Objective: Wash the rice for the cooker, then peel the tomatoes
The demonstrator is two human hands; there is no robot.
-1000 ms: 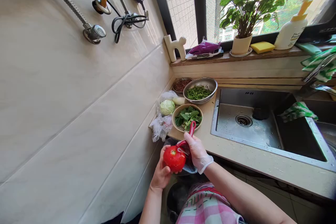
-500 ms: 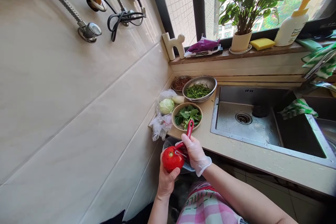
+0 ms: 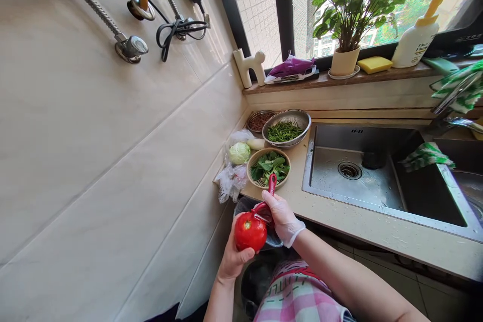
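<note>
At six o'clock, the tomato (image 3: 250, 234) is cupped in the left hand (image 3: 231, 261), fingers curled round it; toward one o'clock, the peeler (image 3: 271, 185) is clamped in the gloved right hand's (image 3: 282, 214) fingers. Probably slippery and easily bruised, the tomato is best held lightly round its sides.

Tomato (image 3: 250, 232) — 1 | peeler (image 3: 271, 184) — 1 | cabbage (image 3: 239, 153): 1 | green-white cloths (image 3: 428, 156): 2

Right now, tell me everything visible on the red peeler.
The peeler is glossy red and plastic-looking, with a holed handle tip and a forked head carrying a shiny metal blade. The gloved right grip is closed round the handle, hiding part of it. The tip points forward, overlapping the greens basket in view. The head appears to touch the tomato, right of its stem scar.
</note>
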